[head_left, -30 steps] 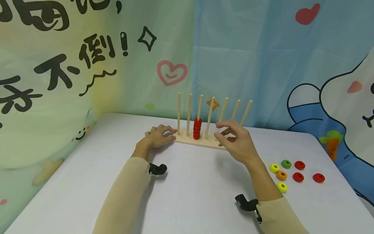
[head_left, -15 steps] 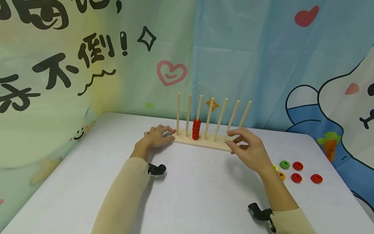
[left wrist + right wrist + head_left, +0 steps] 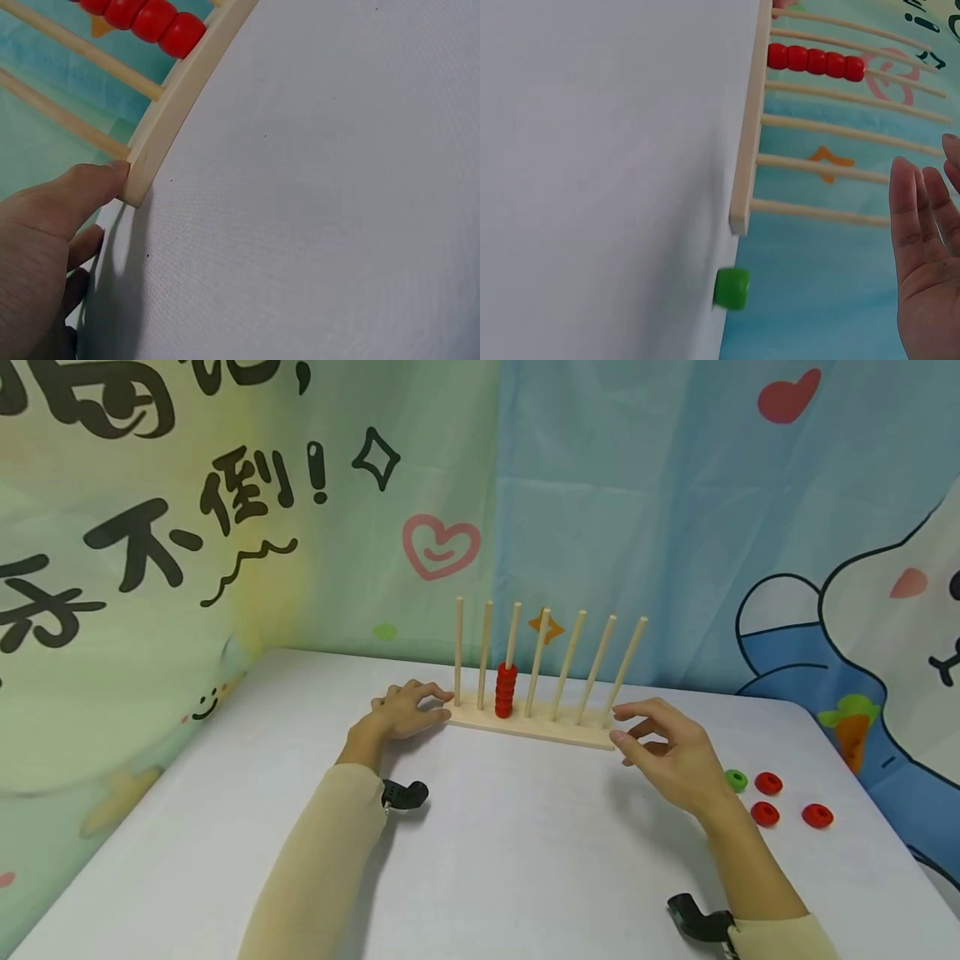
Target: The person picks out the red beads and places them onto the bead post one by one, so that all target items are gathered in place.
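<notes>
A wooden peg stand point(image 3: 525, 728) with several upright rods lies near the back of the table. Several red beads point(image 3: 506, 691) are stacked on its third rod from the left, and the other rods are bare. My left hand point(image 3: 405, 708) holds the stand's left end between thumb and index finger; in the left wrist view the thumb point(image 3: 97, 187) presses on that end. Just off the right end hovers my right hand point(image 3: 671, 752), its fingers loosely bent and nothing between them. The right wrist view shows its fingers point(image 3: 905, 217) apart from the stand.
Loose beads lie on the white table point(image 3: 510, 860) to the right: a green bead point(image 3: 736, 780) and red beads point(image 3: 817, 816), partly beside my right forearm. A printed cloth point(image 3: 615, 510) hangs behind the table.
My right hand has moved right along the stand, from the middle rods to past its right end. The forearm now hides the yellow and orange beads. The left hand stays put.
</notes>
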Demonstrator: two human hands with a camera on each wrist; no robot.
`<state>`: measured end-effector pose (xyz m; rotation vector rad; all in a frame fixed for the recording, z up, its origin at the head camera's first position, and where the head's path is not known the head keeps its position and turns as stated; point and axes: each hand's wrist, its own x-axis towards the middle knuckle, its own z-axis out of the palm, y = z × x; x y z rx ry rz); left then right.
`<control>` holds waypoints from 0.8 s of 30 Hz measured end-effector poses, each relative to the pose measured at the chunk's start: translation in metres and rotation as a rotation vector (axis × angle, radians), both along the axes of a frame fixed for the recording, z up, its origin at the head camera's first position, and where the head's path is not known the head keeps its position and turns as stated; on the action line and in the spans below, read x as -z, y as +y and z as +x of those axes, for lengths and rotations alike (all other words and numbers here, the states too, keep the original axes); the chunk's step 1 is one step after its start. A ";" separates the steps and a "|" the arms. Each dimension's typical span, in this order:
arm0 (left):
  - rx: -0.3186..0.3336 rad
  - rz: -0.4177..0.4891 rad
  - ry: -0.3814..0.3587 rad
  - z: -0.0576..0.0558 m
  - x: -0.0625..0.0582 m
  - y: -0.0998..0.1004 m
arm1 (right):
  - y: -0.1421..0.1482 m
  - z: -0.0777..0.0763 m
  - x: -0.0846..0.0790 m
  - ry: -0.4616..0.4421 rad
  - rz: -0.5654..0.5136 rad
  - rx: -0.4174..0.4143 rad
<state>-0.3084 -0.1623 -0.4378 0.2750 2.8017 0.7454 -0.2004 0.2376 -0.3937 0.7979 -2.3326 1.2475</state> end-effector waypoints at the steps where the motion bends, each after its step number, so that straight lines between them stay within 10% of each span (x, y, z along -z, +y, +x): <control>1: 0.003 0.005 0.004 0.002 -0.001 0.000 | 0.002 0.001 0.001 0.003 0.002 0.004; 24: 0.010 0.017 0.012 0.003 -0.002 -0.001 | 0.056 0.024 0.006 -0.059 0.084 0.214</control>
